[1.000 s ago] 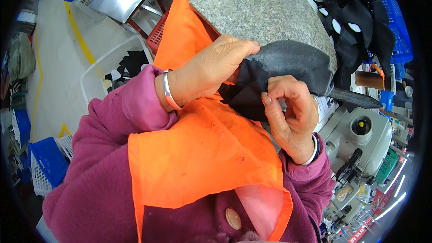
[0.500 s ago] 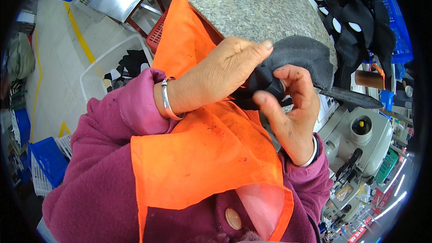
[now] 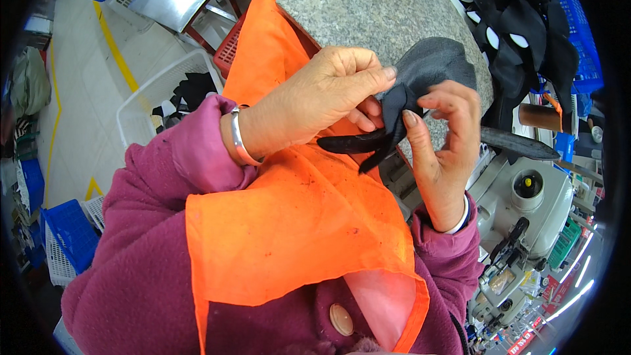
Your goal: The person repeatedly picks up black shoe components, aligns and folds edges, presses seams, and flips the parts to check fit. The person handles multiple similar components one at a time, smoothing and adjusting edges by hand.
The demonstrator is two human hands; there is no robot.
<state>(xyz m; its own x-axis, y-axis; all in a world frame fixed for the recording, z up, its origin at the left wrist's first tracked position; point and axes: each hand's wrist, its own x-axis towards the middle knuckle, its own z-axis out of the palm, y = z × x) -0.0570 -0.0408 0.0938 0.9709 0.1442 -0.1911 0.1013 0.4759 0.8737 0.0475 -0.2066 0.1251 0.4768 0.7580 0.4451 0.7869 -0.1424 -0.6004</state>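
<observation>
Black piece (image 3: 439, 64), one, held over the edge of our grey stone surface (image 3: 358, 13): narrow part gathered, wide end spread, so handling seems unfinished; left hand (image 3: 322, 95), fingers pinching it; right hand (image 3: 452, 138), fingers curled beside it, whether pinching we cannot tell

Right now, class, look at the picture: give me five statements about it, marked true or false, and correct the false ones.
1. The left hand grips a black piece. True.
2. The apron is blue. False: the apron is orange.
3. A silver bracelet is on the left wrist. True.
4. The slab is bright red. False: the slab is grey.
5. The white basket has black scraps in it. True.
</observation>
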